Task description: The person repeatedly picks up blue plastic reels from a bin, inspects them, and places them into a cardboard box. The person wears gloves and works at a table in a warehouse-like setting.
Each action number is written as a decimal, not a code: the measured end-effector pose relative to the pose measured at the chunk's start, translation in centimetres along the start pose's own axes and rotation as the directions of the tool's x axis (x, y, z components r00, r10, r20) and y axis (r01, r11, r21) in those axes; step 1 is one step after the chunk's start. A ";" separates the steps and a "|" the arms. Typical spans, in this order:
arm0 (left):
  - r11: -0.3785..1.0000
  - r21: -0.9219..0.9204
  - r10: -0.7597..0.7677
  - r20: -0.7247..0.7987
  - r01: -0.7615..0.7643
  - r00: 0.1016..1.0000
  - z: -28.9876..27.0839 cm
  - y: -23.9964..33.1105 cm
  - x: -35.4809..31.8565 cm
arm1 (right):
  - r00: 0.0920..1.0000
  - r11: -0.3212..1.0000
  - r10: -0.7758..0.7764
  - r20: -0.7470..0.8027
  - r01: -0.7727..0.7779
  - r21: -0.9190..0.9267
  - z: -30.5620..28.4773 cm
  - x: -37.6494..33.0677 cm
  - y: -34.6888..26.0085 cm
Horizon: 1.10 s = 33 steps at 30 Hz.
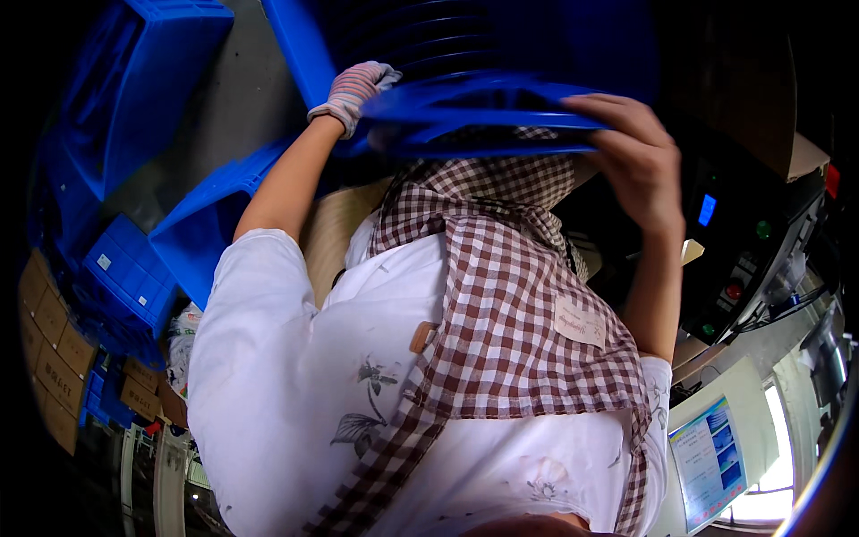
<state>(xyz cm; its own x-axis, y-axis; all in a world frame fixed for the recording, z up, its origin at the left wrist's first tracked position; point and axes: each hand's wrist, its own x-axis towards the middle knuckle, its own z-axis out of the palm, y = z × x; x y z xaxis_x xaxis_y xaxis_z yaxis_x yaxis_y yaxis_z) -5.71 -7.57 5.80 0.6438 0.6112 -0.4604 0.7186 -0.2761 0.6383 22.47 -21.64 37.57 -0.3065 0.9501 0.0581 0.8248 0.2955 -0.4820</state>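
Observation:
A long blue plastic frame with an open middle (492, 116), smeared by motion, is held level in front of my waist; its exact kind I cannot make out. My right hand (635, 152), bare, grips its right end with the fingers over the upper edge and the thumb side hidden. At the left end, my left hand (353, 94), in a pink-and-grey striped glove, is closed, its fingertips partly hidden. Just beyond the frame lies a dark blue crate (309, 54) with curved, ribbed blue pieces (429, 40) stacked in it.
Several blue crates (165, 80) stand to the left, one tilted bin (201, 228) near my left elbow. Brown cartons (58, 367) are stacked farther left. On the right is a black machine panel (738, 268) with a lit display and coloured buttons, beside a cardboard flap (805, 157).

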 end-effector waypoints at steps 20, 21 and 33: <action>0.984 0.179 0.076 -0.328 -0.016 0.942 0.2 5.4 -1.4 | 0.695 0.922 0.382 -0.609 -0.330 0.202 1.5 2.6 10.4; 0.974 0.224 0.095 -0.290 -0.029 0.952 0.1 6.1 -1.5 | 0.676 0.925 0.361 -0.643 -0.347 0.154 2.5 3.1 11.6; 0.968 0.250 0.035 -0.247 0.029 0.968 1.4 7.9 -2.5 | 0.782 0.946 0.210 -0.586 -0.314 -0.080 0.5 7.6 12.9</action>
<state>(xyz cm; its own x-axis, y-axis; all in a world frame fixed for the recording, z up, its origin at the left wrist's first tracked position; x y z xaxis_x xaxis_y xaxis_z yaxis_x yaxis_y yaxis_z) -1.24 -12.35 11.13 0.5835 0.7654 -0.2714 0.7799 -0.4350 0.4501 30.50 -10.68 31.35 0.2120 0.8640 0.4567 0.9146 -0.0107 -0.4042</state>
